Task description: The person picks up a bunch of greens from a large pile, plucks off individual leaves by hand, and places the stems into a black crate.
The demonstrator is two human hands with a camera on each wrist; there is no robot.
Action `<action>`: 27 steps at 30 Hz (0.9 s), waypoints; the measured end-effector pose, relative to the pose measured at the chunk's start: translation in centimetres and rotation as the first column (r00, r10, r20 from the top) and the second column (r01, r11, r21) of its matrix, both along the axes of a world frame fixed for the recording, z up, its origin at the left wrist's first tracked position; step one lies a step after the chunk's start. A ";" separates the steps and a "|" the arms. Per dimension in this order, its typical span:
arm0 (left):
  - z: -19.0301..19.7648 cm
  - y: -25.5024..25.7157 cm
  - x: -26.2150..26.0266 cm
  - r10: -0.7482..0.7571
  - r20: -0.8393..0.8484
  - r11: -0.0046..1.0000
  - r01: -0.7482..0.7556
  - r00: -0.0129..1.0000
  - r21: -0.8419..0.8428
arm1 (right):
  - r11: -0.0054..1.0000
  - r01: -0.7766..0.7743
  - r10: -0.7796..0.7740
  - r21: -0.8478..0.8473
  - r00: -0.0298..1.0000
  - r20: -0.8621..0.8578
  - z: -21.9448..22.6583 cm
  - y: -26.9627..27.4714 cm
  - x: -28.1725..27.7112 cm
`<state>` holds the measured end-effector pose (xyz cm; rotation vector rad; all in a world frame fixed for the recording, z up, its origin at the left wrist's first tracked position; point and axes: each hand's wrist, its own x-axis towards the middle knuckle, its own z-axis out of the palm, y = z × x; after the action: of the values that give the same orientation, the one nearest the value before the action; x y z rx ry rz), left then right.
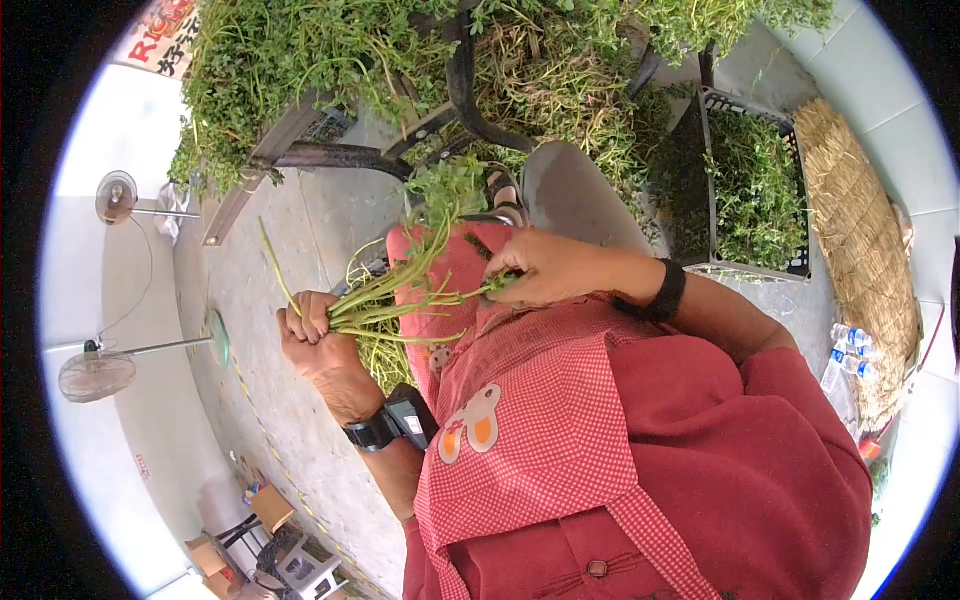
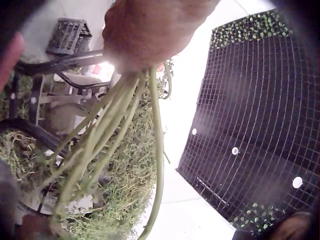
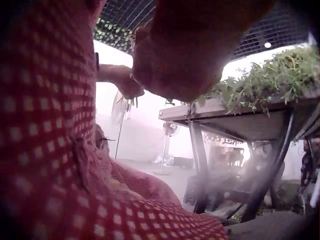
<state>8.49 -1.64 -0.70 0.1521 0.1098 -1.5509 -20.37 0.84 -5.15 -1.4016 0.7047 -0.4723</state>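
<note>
In the head view, the left hand (image 1: 325,345) grips a bunch of long green stems (image 1: 375,305), whose leafy end points up and right. The same stems (image 2: 102,130) hang below the left hand (image 2: 150,35) in the left wrist view. The right hand (image 1: 550,268) pinches a small leafy green piece (image 1: 503,283) over the lap, right of the bunch. Dark and close in the right wrist view, the right hand (image 3: 185,55) hides its own fingertips; the left hand (image 3: 120,79) shows behind it.
Leafy greens (image 1: 310,60) cover a table with dark legs at the top. A black crate (image 1: 760,190) of greens stands at the right beside a straw roll (image 1: 850,230). More stems (image 1: 385,365) lie below the left hand. Fans (image 1: 97,377) stand at the left.
</note>
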 end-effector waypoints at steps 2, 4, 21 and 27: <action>-0.1 -0.1 -0.4 0.004 0.075 1.000 -0.005 0.997 0.010 | 0.865 0.015 -0.120 -0.501 0.977 -0.178 -1.9 -0.1 0.6; -0.1 -0.1 0.0 0.009 0.042 1.000 -0.008 0.999 -0.026 | 0.787 0.054 -0.223 -0.614 0.954 -0.202 -4.3 -0.3 0.4; 0.3 0.0 -0.2 -0.023 0.074 0.998 0.026 0.997 -0.049 | 0.977 -0.045 -0.017 0.207 0.957 0.290 -3.2 -0.8 -0.9; 0.3 0.1 -0.1 -0.013 0.076 0.999 0.016 0.997 -0.043 | 0.989 -0.007 -0.032 0.147 0.964 0.264 -2.8 -0.4 -0.7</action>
<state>8.36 -1.56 -0.41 0.1775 0.0155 -1.5589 -21.11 0.43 -7.91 -1.1691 0.5189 -0.5939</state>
